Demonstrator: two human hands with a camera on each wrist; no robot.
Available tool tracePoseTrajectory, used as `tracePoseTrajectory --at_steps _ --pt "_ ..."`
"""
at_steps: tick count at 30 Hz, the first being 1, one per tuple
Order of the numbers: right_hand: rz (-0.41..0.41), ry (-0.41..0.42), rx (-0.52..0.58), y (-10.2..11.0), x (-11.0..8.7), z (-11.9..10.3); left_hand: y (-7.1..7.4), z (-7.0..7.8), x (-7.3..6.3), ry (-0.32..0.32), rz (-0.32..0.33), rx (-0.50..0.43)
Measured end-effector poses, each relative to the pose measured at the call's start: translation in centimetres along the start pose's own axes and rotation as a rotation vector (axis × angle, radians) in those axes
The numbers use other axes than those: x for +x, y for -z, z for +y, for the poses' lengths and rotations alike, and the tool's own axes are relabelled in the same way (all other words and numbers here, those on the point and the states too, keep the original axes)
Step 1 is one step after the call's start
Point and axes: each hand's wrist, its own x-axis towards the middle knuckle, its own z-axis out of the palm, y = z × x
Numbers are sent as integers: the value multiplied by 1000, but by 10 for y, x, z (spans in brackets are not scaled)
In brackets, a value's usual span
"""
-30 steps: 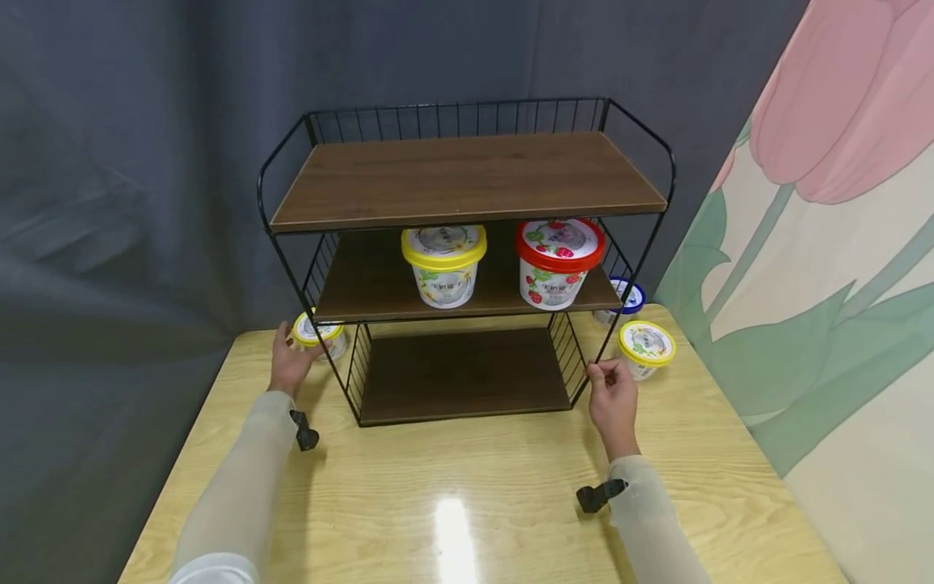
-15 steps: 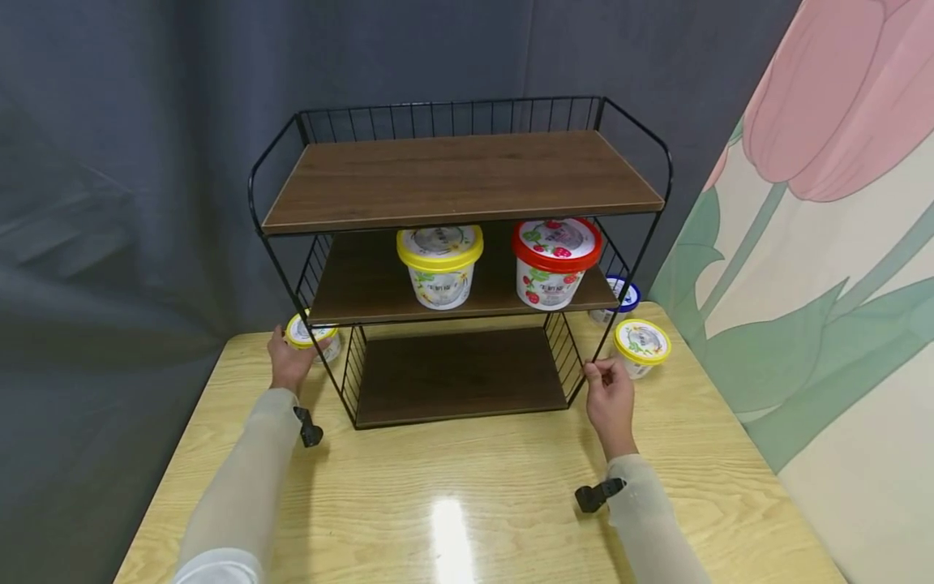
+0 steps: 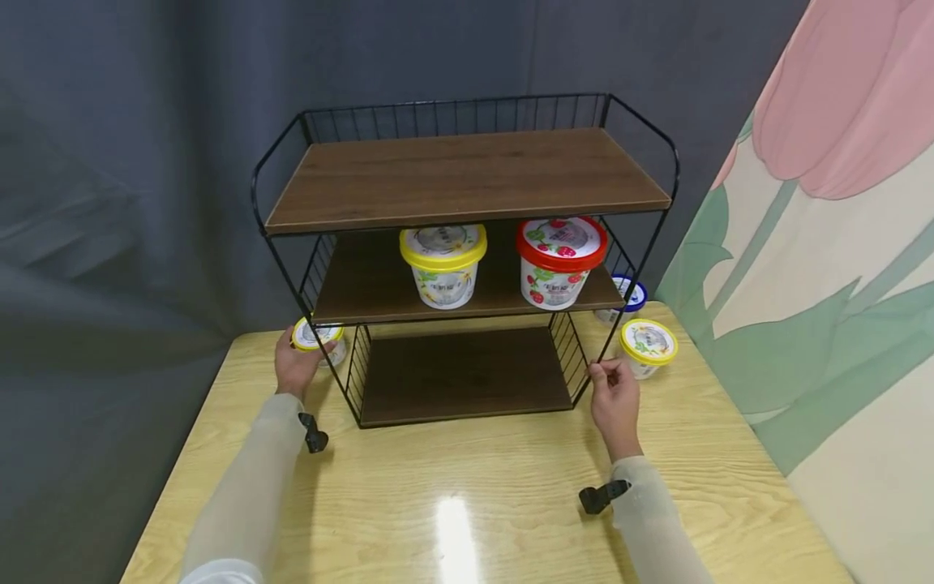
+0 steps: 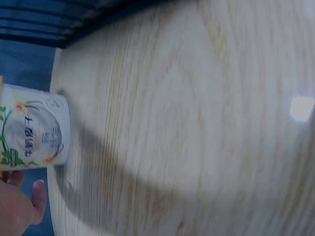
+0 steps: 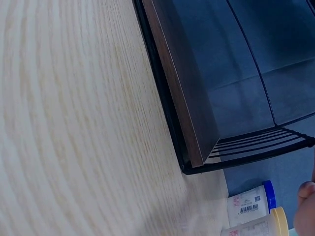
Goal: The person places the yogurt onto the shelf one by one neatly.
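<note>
A black wire rack with three brown shelves [image 3: 467, 178] stands on the table. At its left, on the tabletop, is a tub with a yellow lid [image 3: 332, 345], partly hidden behind the rack's post. My left hand [image 3: 297, 369] grips this tub near its lid, thumb in front and fingers on the left side. In the left wrist view the white printed tub [image 4: 37, 130] stands on the wood, with some fingers [image 4: 17, 206] beside it. My right hand [image 3: 615, 405] pinches the rack's front right post low down, thumb and index finger together.
On the middle shelf sit a yellow-lidded tub [image 3: 445, 272] and a red-lidded tub [image 3: 558, 268]. Right of the rack stand another yellow-lidded tub [image 3: 645, 349] and a blue-lidded tub [image 3: 629, 296]. A dark curtain [image 3: 146, 162] hangs behind the table [image 3: 511, 503].
The left hand's fingers have closed in around the left tub from a wider spread. My right hand keeps its place at the rack's post. The tubs stay where they were.
</note>
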Motion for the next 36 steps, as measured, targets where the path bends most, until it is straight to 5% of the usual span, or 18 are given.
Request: tracePoseTrajectory --at_steps 6,14,23,36 --pt "-31 13 -4 4 -5 -29 -3 -2 -15 0 39 -39" --pt "-42 3 -11 4 -6 -33 -4 -14 -39 0 79 -189" --pt "-27 8 12 2 -5 -28 7 -12 -70 68 59 -180" --pt "-15 30 9 1 -7 -28 14 -17 -117 64 78 -176"
